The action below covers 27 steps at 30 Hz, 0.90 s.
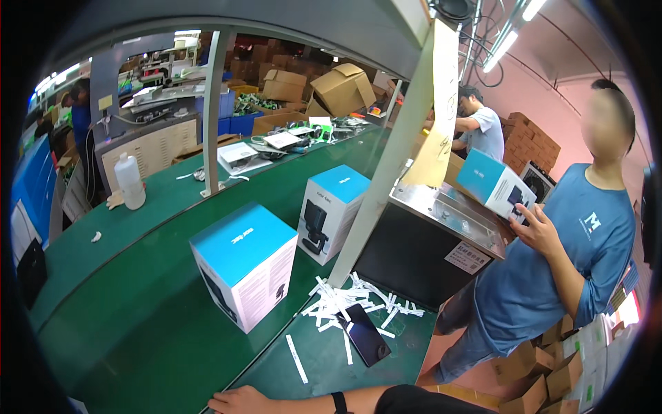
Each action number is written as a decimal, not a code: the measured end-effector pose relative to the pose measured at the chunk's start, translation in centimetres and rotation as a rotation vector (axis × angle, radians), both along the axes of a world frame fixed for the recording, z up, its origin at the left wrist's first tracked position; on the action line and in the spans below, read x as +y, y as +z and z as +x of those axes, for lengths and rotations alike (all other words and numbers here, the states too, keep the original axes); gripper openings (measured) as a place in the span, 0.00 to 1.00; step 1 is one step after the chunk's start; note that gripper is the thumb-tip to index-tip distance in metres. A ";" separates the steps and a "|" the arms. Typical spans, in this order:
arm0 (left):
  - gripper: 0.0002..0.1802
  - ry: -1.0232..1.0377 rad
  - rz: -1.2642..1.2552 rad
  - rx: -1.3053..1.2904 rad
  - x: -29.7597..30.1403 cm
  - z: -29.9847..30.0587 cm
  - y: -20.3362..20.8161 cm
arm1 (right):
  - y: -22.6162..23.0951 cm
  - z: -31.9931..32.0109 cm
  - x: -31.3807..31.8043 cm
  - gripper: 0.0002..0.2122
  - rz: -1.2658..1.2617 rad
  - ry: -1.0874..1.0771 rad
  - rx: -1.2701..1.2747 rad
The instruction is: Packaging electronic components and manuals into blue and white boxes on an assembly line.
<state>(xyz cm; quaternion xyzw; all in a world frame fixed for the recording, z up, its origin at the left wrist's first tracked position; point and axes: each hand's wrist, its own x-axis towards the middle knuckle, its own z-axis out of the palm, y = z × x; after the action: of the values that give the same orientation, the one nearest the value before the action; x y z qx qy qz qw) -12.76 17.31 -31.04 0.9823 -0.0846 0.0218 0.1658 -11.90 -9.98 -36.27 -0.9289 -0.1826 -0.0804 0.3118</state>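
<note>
- The person's one visible hand (238,400) lies flat on the edge of the green conveyor belt (145,331) at the lower rim, a black wristband (339,402) on its wrist. Its fingers seem loosely together and hold nothing; which hand it is, I cannot tell, and no other own hand shows.
- Nearest to it stands a blue-topped white product box (245,265) on the belt, just beyond the hand.
- Judged from this, a good grasp would take that box by both side faces, kept upright.
- Counted: three blue-topped boxes — the near one, a second (334,210) farther up the belt, a third (495,183) in a co-worker's hand (536,231).
- One black phone (363,334) lies among many scattered white paper strips (345,300).
- One white bottle (129,181) stands far left.
</note>
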 end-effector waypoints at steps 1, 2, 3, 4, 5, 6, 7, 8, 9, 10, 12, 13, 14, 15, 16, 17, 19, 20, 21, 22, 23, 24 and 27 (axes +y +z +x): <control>0.33 -0.004 0.013 -0.003 0.1 0.0 -0.3 | -0.1 0.0 0.0 0.10 0.005 -0.011 -0.030; 0.33 0.001 0.013 0.004 0.1 0.0 -0.3 | -0.1 0.0 0.0 0.10 0.005 -0.006 -0.023; 0.33 -0.004 0.007 0.011 0.1 0.0 -0.1 | 0.0 0.0 0.0 0.10 0.008 -0.007 -0.020; 0.33 -0.008 0.002 0.015 0.1 -0.1 0.0 | 0.0 0.0 0.1 0.09 0.011 -0.007 -0.020; 0.33 -0.007 0.001 0.017 0.2 -0.2 -0.2 | -0.1 -0.1 0.1 0.09 0.010 -0.005 -0.017; 0.33 -0.012 0.015 0.010 0.3 -0.2 -0.4 | -0.2 -0.2 0.1 0.09 0.014 -0.015 -0.024; 0.33 -0.018 0.029 0.003 0.3 -0.3 -0.5 | -0.3 -0.3 0.1 0.09 0.017 -0.024 -0.030; 0.33 -0.017 0.030 0.006 0.3 -0.4 -0.5 | -0.3 -0.4 0.1 0.09 0.018 -0.024 -0.028; 0.34 -0.018 0.019 0.007 0.3 -0.5 -0.5 | -0.3 -0.5 0.1 0.09 0.019 -0.023 -0.039; 0.34 -0.019 0.008 0.010 0.2 -0.5 -0.4 | -0.4 -0.6 0.1 0.09 0.019 -0.024 -0.049; 0.35 -0.003 0.014 0.051 0.0 -0.4 -0.1 | -0.1 -0.7 0.0 0.09 0.047 -0.026 -0.073; 0.35 0.015 0.020 0.088 -0.1 -0.4 -0.1 | -0.1 -0.8 0.0 0.09 0.074 -0.026 -0.101; 0.35 0.007 0.019 0.095 -0.1 -0.2 -0.3 | 0.0 -0.6 -0.2 0.09 0.072 -0.034 -0.094; 0.35 0.007 0.009 0.097 -0.2 0.0 -0.5 | -0.1 -0.4 -0.4 0.09 0.071 -0.031 -0.088; 0.36 0.007 -0.002 0.101 -0.3 0.3 -0.8 | -0.3 -0.4 -0.6 0.09 0.069 -0.030 -0.081; 0.36 0.013 0.001 0.095 -0.1 0.1 -0.4 | -0.1 -0.3 -0.3 0.09 0.073 -0.024 -0.086; 0.36 0.010 0.024 0.042 0.3 -0.4 0.4 | 0.4 -0.1 0.1 0.10 0.081 0.002 -0.075; 0.36 0.007 0.021 0.045 0.3 -0.1 0.2 | 0.3 0.0 0.0 0.10 0.078 -0.001 -0.073; 0.36 0.005 0.026 0.048 0.2 0.1 0.0 | 0.5 0.2 -0.1 0.10 0.079 -0.001 -0.064; 0.36 0.005 0.032 0.050 0.3 0.3 -0.1 | 0.6 0.3 -0.1 0.10 0.081 0.001 -0.058; 0.36 0.003 0.029 0.052 0.1 0.3 -0.2 | 0.4 0.3 -0.2 0.10 0.077 -0.001 -0.055; 0.36 0.002 0.025 0.063 0.0 0.4 -0.2 | 0.2 0.3 -0.2 0.10 0.080 -0.003 -0.058; 0.35 0.000 0.024 0.058 -0.1 0.2 -0.3 | -0.1 0.2 -0.2 0.10 0.088 -0.008 -0.074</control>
<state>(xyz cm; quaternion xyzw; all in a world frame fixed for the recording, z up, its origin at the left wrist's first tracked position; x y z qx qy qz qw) -12.52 17.25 -31.39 0.9844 -0.0800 -0.0074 0.1565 -11.70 -10.21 -36.39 -0.9114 -0.1868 -0.1239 0.3453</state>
